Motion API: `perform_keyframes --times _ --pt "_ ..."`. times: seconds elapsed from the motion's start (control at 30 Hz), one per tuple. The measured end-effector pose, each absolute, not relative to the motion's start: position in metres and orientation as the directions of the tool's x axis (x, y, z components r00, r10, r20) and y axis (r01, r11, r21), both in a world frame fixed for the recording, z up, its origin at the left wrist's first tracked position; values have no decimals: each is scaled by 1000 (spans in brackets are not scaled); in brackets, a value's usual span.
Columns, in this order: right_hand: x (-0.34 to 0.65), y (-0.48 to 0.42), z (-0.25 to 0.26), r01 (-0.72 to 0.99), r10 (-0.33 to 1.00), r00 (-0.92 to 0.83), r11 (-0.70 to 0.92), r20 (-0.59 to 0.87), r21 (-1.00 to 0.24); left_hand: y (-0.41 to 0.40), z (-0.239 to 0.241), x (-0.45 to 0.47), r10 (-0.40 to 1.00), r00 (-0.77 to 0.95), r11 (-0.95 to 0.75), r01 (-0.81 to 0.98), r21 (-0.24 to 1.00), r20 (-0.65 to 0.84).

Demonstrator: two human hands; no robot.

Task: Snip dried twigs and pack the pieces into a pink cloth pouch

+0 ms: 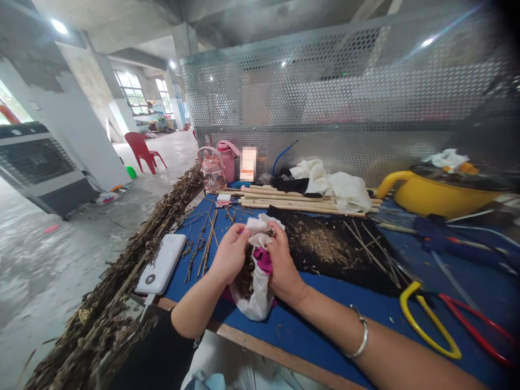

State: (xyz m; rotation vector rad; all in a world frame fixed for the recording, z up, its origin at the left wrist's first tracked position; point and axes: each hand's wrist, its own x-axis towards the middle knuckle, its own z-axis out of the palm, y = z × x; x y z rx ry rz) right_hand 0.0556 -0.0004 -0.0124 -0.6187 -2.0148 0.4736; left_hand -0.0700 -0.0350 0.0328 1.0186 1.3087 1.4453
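A blue-covered tabletop point(292, 331) stands before a perforated metal panel point(337, 97), in a grey concrete hall with one red plastic chair point(137, 145). Over its near middle, the person's left hand point(229, 254) and right hand point(284, 265) each pinch a soft, crumpled white cloth point(260, 298) with a magenta patch point(263, 261), both grips pressed together on it. Just to the right lies one black cloth point(296, 230) strewn with dry husks point(325, 244). Behind are smooth wooden rods point(288, 207), overlapping too much to count, and two pink bottles point(213, 172). One white power bank point(164, 260) sits left, beside brittle dried stems point(101, 309); one rounded yellow pan point(439, 196), far right.
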Motion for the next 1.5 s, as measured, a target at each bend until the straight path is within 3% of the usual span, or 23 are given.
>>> perform_keyframes --times 0.1,0.17,0.33,0.63,0.7,0.87,1.0,1.07,1.17,1.3,1.5 --pt "52 8 -11 171 600 -343 796 723 -580 -39 33 -71 982 -182 -31 113 993 51" --pt "49 14 -8 161 600 -393 791 697 -590 -39 34 -75 990 -116 -60 191 980 83" --pt "48 20 -2 217 674 -489 709 554 -671 -35 33 -78 994 -75 -63 193 979 79" --pt "45 18 2 257 768 -446 602 460 -756 -82 28 -96 893 -370 -77 438 896 257" --pt "44 19 3 250 788 -441 567 429 -785 -104 18 -107 874 -392 -31 547 837 288" --pt "40 29 5 212 824 -385 518 416 -829 -143 -8 -115 929 -183 -46 806 591 321" --pt "37 36 5 195 843 -368 481 391 -855 -135 -20 -106 891 -247 25 865 501 382" --pt "37 37 6 194 848 -368 470 380 -861 -124 -20 -102 886 -210 -18 875 484 413" --pt "38 34 7 216 857 -356 463 373 -859 -115 -14 -99 866 -161 -132 840 526 473" --pt "38 33 7 237 862 -342 465 375 -853 -118 -12 -100 800 -245 -153 799 582 548" --pt "35 39 7 225 883 -341 409 322 -884 -116 -21 -91 756 -71 -189 928 321 651"
